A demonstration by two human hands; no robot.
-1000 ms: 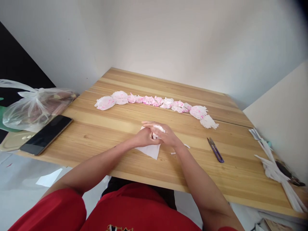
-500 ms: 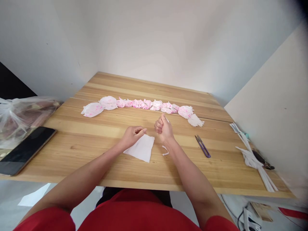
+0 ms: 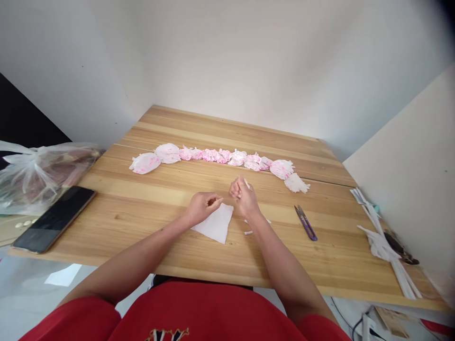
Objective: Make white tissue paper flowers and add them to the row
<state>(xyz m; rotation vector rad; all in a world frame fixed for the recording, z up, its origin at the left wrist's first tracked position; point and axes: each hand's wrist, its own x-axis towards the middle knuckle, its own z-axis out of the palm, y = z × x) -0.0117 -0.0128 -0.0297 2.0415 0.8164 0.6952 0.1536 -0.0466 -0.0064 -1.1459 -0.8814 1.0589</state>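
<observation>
Pinching the far edge of a white paper sheet [image 3: 214,226] with the left hand [image 3: 202,206]: thumb and forefinger are closed on it. The sheet lies flat on the table [image 3: 142,227], near-centre, spreading toward the near right from that grip. The right hand [image 3: 243,198] is just right of the left, almost touching it. It is curled shut around a small white strip [image 3: 246,183]; only the tip pokes up on the far side, the rest is hidden. The sheet sits below and between the two hands, and only the left is on it. Loose white scraps [image 3: 249,232] lie just beside the right wrist. Purple snips [image 3: 305,222] lie further right, clear of both hands, long axis far-left to near-right; the right hand is nearer them. A row of pink-and-white paper flowers [image 3: 213,155] runs left-right on the far side. A bundle of white strips [image 3: 382,239] lies at the right edge, a phone [image 3: 53,219] at the left edge. Beyond the phone is a knotted clear plastic bag [image 3: 39,168] holding something reddish-brown; can't tell what.
</observation>
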